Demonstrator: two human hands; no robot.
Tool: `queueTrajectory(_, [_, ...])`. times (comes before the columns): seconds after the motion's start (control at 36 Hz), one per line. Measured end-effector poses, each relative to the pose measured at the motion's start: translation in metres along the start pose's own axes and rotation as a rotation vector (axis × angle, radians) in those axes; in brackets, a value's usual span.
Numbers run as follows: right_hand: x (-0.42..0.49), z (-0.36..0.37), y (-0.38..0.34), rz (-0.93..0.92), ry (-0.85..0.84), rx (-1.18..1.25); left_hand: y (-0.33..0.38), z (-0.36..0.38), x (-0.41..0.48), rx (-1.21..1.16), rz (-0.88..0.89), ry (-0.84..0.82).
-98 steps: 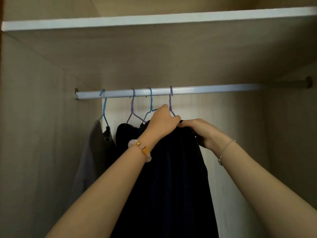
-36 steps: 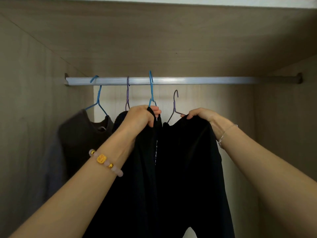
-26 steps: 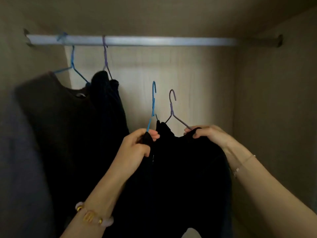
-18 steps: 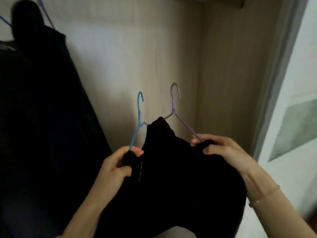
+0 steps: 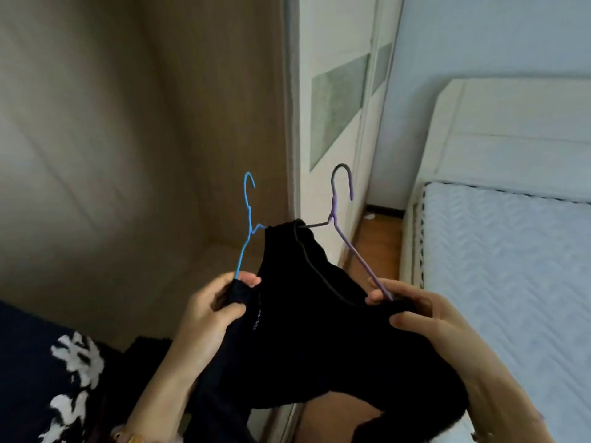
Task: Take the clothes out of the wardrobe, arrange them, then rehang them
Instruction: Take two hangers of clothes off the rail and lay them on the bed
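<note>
Two thin wire hangers, blue hanger (image 5: 243, 254), purple hanger (image 5: 358, 257), draped black garment (image 5: 313, 314)

A bed stands at the right, its mattress (image 5: 511, 266) in a pale quilted zigzag cover, set against a white headboard (image 5: 518, 123). A pale blue wall (image 5: 479, 33) rises behind. Beside the bed runs a strip of brown wooden floor (image 5: 379, 241), a small white scrap (image 5: 371, 215) at its far end.

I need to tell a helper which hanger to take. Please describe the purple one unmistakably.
Find the white wardrobe door left of the bed. In front of it, the right hand grips the purple hanger; the blue hanger is in the left hand.
</note>
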State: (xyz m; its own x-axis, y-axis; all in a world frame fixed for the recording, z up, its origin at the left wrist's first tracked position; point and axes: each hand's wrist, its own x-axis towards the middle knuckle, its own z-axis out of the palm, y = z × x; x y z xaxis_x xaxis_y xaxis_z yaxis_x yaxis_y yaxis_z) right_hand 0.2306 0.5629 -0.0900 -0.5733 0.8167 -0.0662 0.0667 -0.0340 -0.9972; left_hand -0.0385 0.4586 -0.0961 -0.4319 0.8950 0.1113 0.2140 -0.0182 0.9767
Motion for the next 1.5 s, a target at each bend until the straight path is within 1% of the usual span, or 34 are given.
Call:
queueTrajectory(0.08, [-0.051, 0.002, 0.008, 0.025, 0.104, 0.002, -0.008, 0.018, -0.009, 0.007, -0.012, -0.117])
queueTrajectory(0.14, [-0.086, 0.003, 0.010, 0.051, 0.183, 0.022, -0.010, 0.033, -0.019, -0.008, -0.026, -0.158])
queueTrajectory(0.25, [-0.154, 0.000, 0.007, 0.087, 0.408, 0.014, -0.006, 0.058, -0.043, -0.059, -0.090, -0.254])
queueTrajectory(0.36, [-0.208, -0.005, 0.006, 0.128, 0.608, 0.008, 0.003, 0.076, -0.065, -0.046, -0.056, -0.370])
queueTrajectory(0.53, [-0.282, 0.008, 0.011, 0.189, 0.787, -0.015, 0.014, 0.106, -0.110, -0.015, -0.038, -0.611])
queueTrajectory(0.61, [-0.325, 0.020, 0.014, 0.199, 0.855, -0.017, 0.020, 0.118, -0.140, -0.026, -0.018, -0.693])
queueTrajectory(0.72, [-0.387, 0.037, 0.016, 0.166, 0.965, 0.050, 0.029, 0.130, -0.187, -0.050, -0.010, -0.758])
queueTrajectory(0.97, [-0.525, 0.083, 0.029, 0.118, 1.095, 0.042, 0.052, 0.124, -0.312, -0.107, 0.027, -0.830])
queueTrajectory(1.17, [-0.623, 0.131, 0.034, 0.064, 1.144, 0.041, 0.072, 0.110, -0.393, -0.117, 0.052, -0.946])
queueTrajectory(1.33, [-0.700, 0.153, 0.021, 0.014, 1.219, 0.084, 0.096, 0.113, -0.449, -0.142, 0.105, -1.127])
queueTrajectory(1.5, [-0.768, 0.176, 0.017, -0.013, 1.361, 0.059, 0.118, 0.134, -0.502, -0.150, 0.176, -1.378])
